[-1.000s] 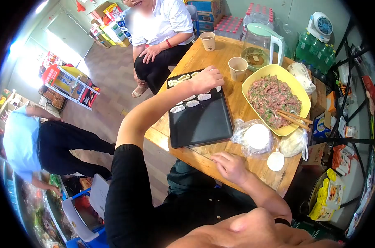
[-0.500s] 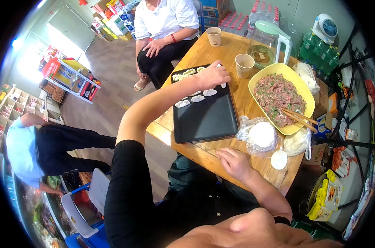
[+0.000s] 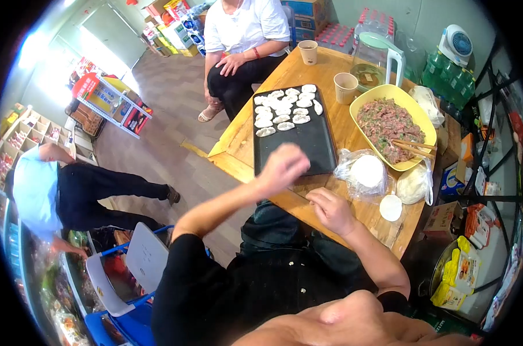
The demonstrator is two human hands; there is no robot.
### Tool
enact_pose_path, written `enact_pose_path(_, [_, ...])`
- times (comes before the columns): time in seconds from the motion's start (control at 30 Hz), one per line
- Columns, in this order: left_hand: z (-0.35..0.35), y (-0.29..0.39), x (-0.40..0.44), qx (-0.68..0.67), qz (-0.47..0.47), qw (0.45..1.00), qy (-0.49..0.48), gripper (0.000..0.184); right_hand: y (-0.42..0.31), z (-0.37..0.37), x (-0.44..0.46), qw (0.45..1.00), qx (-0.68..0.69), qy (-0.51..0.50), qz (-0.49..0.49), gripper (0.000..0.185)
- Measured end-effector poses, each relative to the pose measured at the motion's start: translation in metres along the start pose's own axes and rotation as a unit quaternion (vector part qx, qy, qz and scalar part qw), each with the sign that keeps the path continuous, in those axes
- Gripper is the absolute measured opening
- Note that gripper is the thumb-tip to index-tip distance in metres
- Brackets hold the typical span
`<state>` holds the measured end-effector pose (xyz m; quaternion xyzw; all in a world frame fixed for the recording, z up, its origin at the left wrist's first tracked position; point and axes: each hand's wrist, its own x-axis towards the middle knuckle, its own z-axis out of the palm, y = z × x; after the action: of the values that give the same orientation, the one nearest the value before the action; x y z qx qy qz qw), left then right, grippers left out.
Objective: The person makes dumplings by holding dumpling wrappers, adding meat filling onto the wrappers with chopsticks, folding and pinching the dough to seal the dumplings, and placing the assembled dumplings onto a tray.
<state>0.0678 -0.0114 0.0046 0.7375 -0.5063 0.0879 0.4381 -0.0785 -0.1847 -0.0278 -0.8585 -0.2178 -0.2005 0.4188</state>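
Note:
A black tray holds rows of white dumplings on the wooden table. My left hand is over the tray's near edge, apart from the dumplings and blurred by motion; whether it holds anything is not clear. At the table's near edge, my right hand has its fingers curled together, with nothing visible in them. Just right of the tray lies a stack of round wrappers in plastic. A single wrapper lies nearer me. Behind them, a yellow bowl holds meat filling with chopsticks.
Beyond the tray are two paper cups and a glass pitcher. Bagged dough lies by the bowl. A seated person is across the table; another person bends over shelves at left, near a chair.
My left hand has moved back from the tray's far right corner to its near edge, uncovering the dumplings. My right hand stays by the table edge. The view has shifted slightly.

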Motion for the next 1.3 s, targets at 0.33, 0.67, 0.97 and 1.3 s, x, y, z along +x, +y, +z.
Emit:
enact_pose_path(0.33, [0.021, 0.035, -0.087, -0.064, -0.086, 0.993, 0.046, 0.004, -0.002, 0.006, 0.006, 1.0, 0.002, 0.015, 0.013, 0.022])
enact_pose_path(0.67, [-0.032, -0.033, -0.047, 0.104, -0.105, 0.986, 0.074, 0.012, 0.006, 0.004, 0.009, 0.998, 0.02, 0.022, 0.057, 0.019])
enact_pose_path(0.97, [-0.027, -0.062, -0.034, 0.286, -0.13, 0.949, 0.009, 0.026, 0.01, 0.007, 0.012, 0.997, 0.037, 0.023, 0.068, 0.019])
enact_pose_path(1.3, [-0.024, -0.063, -0.029, 0.344, -0.146, 0.927, -0.011, 0.034, 0.008, 0.006, 0.014, 0.997, 0.037, 0.021, 0.07, 0.02])
